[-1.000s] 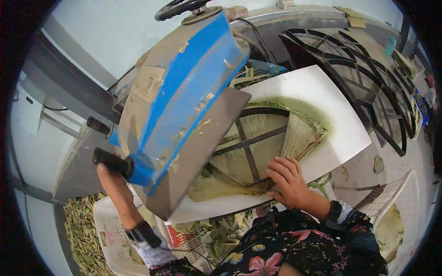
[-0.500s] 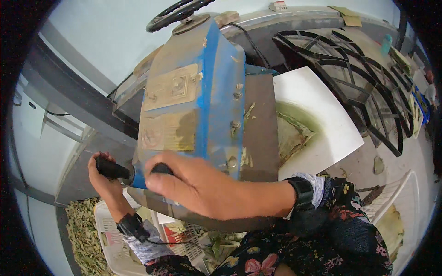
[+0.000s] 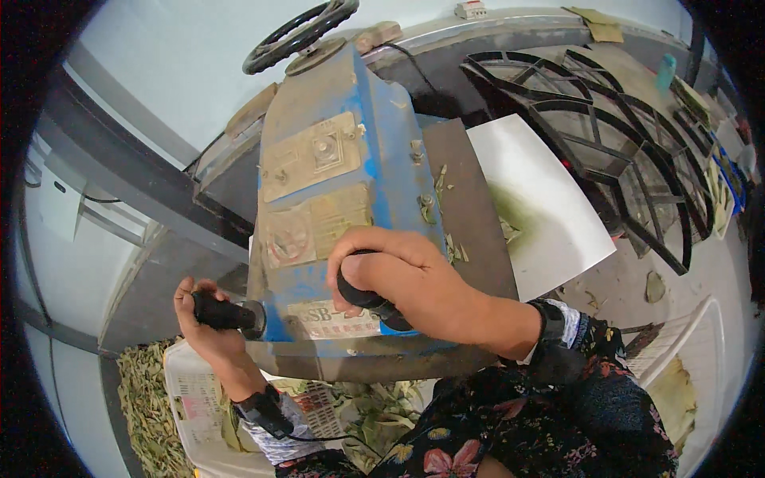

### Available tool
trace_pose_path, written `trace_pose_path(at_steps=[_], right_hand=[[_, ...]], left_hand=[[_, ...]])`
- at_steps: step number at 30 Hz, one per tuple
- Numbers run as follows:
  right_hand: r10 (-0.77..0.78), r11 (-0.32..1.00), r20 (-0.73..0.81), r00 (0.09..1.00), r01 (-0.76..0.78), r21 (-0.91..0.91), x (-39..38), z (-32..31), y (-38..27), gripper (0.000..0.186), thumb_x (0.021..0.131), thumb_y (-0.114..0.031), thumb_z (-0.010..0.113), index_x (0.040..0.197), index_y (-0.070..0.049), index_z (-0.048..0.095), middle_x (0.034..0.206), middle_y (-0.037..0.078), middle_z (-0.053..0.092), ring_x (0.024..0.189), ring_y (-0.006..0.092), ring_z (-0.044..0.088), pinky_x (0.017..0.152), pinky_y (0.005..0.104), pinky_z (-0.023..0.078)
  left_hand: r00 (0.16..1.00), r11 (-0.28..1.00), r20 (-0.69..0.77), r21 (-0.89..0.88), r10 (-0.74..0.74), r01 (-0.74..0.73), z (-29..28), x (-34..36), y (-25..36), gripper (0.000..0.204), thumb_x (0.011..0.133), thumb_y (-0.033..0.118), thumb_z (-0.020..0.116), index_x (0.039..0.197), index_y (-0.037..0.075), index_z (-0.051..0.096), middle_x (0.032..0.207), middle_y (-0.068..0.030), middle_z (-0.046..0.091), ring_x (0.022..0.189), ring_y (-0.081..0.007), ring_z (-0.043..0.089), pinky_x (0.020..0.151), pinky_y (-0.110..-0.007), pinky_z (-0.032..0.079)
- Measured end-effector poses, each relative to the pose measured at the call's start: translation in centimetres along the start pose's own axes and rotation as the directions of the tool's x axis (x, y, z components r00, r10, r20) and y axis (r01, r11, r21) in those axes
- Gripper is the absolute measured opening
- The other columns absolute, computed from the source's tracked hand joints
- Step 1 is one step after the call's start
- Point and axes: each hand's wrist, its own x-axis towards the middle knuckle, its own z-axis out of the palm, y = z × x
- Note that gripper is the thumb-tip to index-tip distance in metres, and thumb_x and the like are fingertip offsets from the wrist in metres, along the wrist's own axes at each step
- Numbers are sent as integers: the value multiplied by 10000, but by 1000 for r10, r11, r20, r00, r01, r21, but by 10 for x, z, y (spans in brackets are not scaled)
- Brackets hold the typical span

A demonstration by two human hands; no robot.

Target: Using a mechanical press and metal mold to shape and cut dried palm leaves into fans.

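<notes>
A dusty blue machine head (image 3: 311, 231) with metal plates on top stands before me, over a broad brown plate (image 3: 470, 191). My left hand (image 3: 209, 331) is closed round a black handle (image 3: 219, 312) sticking out at its front left corner; the fingertips show just above the grip. At the front edge my right hand (image 3: 414, 275) wraps an upright black handle (image 3: 362, 287), thumb across its top. A white board (image 3: 550, 207) with a green, powdery stain lies to the right of the head. A leafy scrap on it is mostly hidden beneath the brown plate.
Black curved metal frames (image 3: 629, 151) lean at the right. A black handwheel (image 3: 301, 36) tops the far end of the machine. White baskets (image 3: 182, 398) with leaf pieces stand below at both sides. A heap of cut leaves (image 3: 151, 406) lies lower left.
The machine head and brown plate have swung right, along with both hands on their handles. More of the stained board and leafy scrap is covered. My right hand's grip shows more clearly.
</notes>
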Motion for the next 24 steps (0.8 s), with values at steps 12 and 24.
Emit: trace_pose_path(at_steps=[12, 24], right_hand=[[-7, 996, -71, 997, 0, -90, -13, -15, 12, 187, 851, -89, 391, 846, 29, 536, 743, 77, 554, 673, 129, 504, 665, 268, 408], [5, 997, -237, 971, -24, -75, -13, 12, 12, 288, 840, -224, 436, 876, 37, 553, 758, 88, 585, 682, 150, 535, 662, 274, 433]], left_hand=[[1000, 1000, -8, 14, 12, -12, 11, -24, -11, 285, 824, 281, 547, 1013, 75, 490, 821, -106, 546, 668, -170, 499, 584, -252, 420], [979, 981, 79, 41, 187, -191, 2, -5, -16, 140, 867, 177, 421, 924, 59, 469, 722, -115, 537, 587, -168, 482, 543, -265, 414]])
